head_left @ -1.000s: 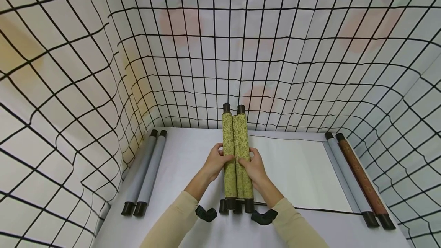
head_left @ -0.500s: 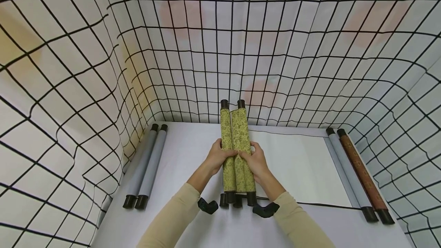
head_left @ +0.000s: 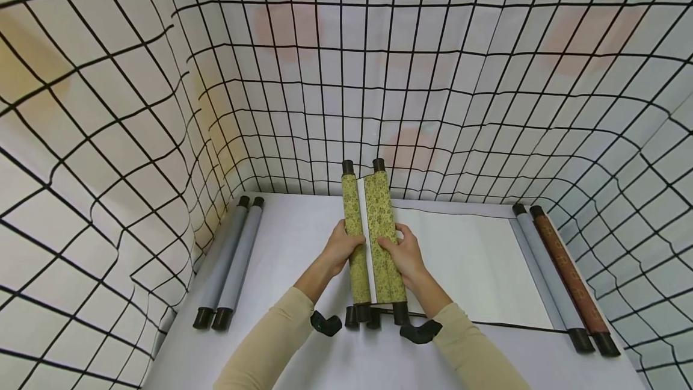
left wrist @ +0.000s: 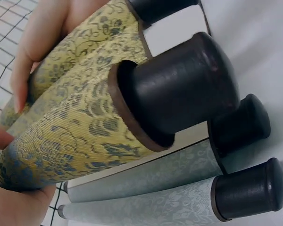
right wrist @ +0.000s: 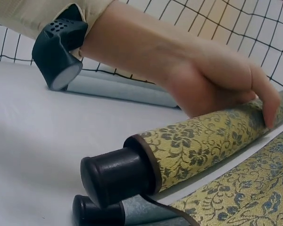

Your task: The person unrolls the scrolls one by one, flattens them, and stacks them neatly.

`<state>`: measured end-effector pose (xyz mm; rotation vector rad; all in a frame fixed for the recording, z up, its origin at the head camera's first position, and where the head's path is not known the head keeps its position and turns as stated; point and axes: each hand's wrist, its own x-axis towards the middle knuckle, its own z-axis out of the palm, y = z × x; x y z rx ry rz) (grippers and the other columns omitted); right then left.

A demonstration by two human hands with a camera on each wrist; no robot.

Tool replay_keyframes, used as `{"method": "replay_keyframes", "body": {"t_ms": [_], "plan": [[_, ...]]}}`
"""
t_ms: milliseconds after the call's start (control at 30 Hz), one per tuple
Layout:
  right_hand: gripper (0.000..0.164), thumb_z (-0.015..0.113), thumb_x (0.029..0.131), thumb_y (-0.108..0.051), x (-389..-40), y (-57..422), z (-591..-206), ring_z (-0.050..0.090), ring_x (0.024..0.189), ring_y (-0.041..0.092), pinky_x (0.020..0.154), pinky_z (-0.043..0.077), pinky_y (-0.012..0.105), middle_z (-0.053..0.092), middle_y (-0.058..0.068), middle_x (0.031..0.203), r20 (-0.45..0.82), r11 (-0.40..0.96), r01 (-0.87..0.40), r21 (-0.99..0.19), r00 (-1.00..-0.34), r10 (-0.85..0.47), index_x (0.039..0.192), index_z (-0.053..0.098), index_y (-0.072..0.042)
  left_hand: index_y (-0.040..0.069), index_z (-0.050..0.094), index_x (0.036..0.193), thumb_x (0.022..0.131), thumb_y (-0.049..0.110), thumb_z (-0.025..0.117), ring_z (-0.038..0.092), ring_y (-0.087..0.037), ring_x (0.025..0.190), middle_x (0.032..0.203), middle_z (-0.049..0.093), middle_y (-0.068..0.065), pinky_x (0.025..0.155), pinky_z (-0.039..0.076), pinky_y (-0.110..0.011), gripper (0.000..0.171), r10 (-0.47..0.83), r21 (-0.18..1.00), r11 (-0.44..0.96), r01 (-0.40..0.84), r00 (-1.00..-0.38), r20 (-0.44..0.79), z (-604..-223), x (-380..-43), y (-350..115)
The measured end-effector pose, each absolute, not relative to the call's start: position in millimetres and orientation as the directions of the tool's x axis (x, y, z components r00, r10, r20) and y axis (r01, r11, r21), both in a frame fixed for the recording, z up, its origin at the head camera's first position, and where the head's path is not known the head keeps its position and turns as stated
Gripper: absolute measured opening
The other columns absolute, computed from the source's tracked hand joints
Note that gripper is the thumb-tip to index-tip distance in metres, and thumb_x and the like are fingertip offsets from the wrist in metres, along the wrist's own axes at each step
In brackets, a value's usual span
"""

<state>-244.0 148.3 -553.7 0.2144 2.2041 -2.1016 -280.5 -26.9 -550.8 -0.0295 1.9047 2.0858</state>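
Note:
A hanging scroll (head_left: 385, 209) in yellow-green patterned brocade, with black knobs on its two rollers, is held up over the table at the middle. A narrow white strip shows between its rolled halves. My left hand (head_left: 337, 250) grips the left roller, thumb on top. My right hand (head_left: 406, 254) grips the right half, also thumb on top. Beneath, grey rollers (left wrist: 146, 205) with black end knobs lie on the table, partly hidden by the brocade. In the right wrist view, the left hand (right wrist: 212, 75) curls around its roller; the right hand's fingers are mostly out of view.
White paper (head_left: 476, 263) lies spread to the right, ending at a grey roller (head_left: 552, 275). Beside it is a brown patterned roll (head_left: 571, 275). Two grey rolls (head_left: 238, 269) lie at the left. Black grid netting (head_left: 303, 101) surrounds the white table (head_left: 303, 215).
The two brocade halves have moved apart, left roller leftward and right one rightward. A white strip now shows between them, where they met before. Both hands keep their grip.

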Motion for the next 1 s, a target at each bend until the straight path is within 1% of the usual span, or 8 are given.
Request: {"method": "replay_keyframes", "body": {"t_ms": [100,200,367,433,500,633,833,1000], "plan": [[0.072,0.071,0.100,-0.022,-241.4,148.8,-553.9,0.053,0.127,0.044,0.103,0.042,0.059,0.051,0.031,0.141,-0.174,0.040,0.176,-0.984,-0.984,0.048,0.158,0.032,-0.006,-0.004,0.025,0.157,0.092,0.002,0.073,0.049,-0.039,0.130,0.146,0.043,-0.025,0.104,0.045,-0.050,0.082,0.216,0.974,-0.028,-0.223,-0.953,-0.212,-553.4,-278.9,-25.6],[0.074,0.073,0.099,-0.022,-238.3,150.7,-554.5,0.051,0.128,0.045,0.102,0.042,0.060,0.049,0.031,0.143,-0.184,0.044,0.187,-0.981,-0.981,0.068,0.158,0.032,-0.006,-0.003,0.032,0.152,0.089,0.004,0.079,0.058,-0.036,0.118,0.136,0.051,-0.023,0.097,0.051,-0.048,0.079,0.245,0.979,-0.021,-0.203,-0.950,-0.192,-556.1,-278.1,-26.2],[0.071,0.075,0.096,-0.018,-236.8,155.9,-555.8,0.063,0.108,0.037,0.086,0.054,0.048,0.056,0.026,0.134,-0.210,0.019,0.213,-0.977,-0.973,0.091,0.155,0.035,-0.008,-0.003,0.035,0.151,0.089,-0.001,0.077,0.057,-0.033,0.118,0.137,0.052,-0.023,0.098,0.051,-0.046,0.074,0.279,0.981,-0.003,-0.194,-0.942,-0.186,-559.0,-278.2,-29.6],[0.071,0.076,0.095,-0.016,-237.4,157.8,-555.8,0.066,0.100,0.034,0.079,0.056,0.043,0.058,0.025,0.132,-0.211,0.006,0.212,-0.977,-0.973,0.092,0.154,0.036,-0.008,-0.004,0.035,0.151,0.089,-0.003,0.074,0.056,-0.034,0.121,0.138,0.051,-0.024,0.099,0.049,-0.047,0.073,0.292,0.982,-0.001,-0.190,-0.939,-0.182,-559.9,-279.1,-30.4],[0.072,0.076,0.095,-0.016,-237.8,159.8,-555.8,0.066,0.099,0.032,0.077,0.056,0.041,0.057,0.025,0.132,-0.203,0.012,0.205,-0.979,-0.975,0.092,0.154,0.036,-0.007,-0.004,0.036,0.151,0.090,-0.004,0.072,0.056,-0.035,0.122,0.138,0.051,-0.024,0.100,0.049,-0.048,0.071,0.301,0.982,0.001,-0.187,-0.937,-0.178,-560.4,-279.9,-30.9],[0.073,0.076,0.095,-0.016,-237.6,161.8,-556.7,0.065,0.102,0.033,0.078,0.056,0.042,0.054,0.026,0.134,-0.208,0.010,0.209,-0.978,-0.974,0.090,0.155,0.034,-0.007,-0.005,0.038,0.150,0.091,-0.004,0.070,0.057,-0.035,0.121,0.136,0.053,-0.023,0.098,0.051,-0.047,0.067,0.302,0.981,0.012,-0.194,-0.935,-0.188,-561.0,-280.0,-31.4],[0.073,0.075,0.096,-0.016,-236.6,162.9,-557.2,0.065,0.103,0.035,0.079,0.056,0.043,0.055,0.026,0.133,-0.223,0.008,0.225,-0.974,-0.969,0.108,0.155,0.033,-0.008,-0.007,0.035,0.150,0.088,-0.007,0.068,0.055,-0.034,0.121,0.136,0.051,-0.024,0.099,0.048,-0.049,0.071,0.273,0.980,0.016,-0.200,-0.942,-0.197,-558.8,-279.0,-31.5],[0.074,0.075,0.096,-0.019,-235.2,167.6,-556.4,0.059,0.113,0.039,0.086,0.052,0.047,0.049,0.028,0.140,-0.220,0.055,0.228,-0.972,-0.968,0.121,0.156,0.034,-0.006,-0.006,0.032,0.151,0.088,-0.006,0.067,0.053,-0.034,0.123,0.137,0.050,-0.022,0.100,0.047,-0.050,0.072,0.268,0.979,0.012,-0.202,-0.943,-0.198,-559.5,-278.7,-30.5]]}}
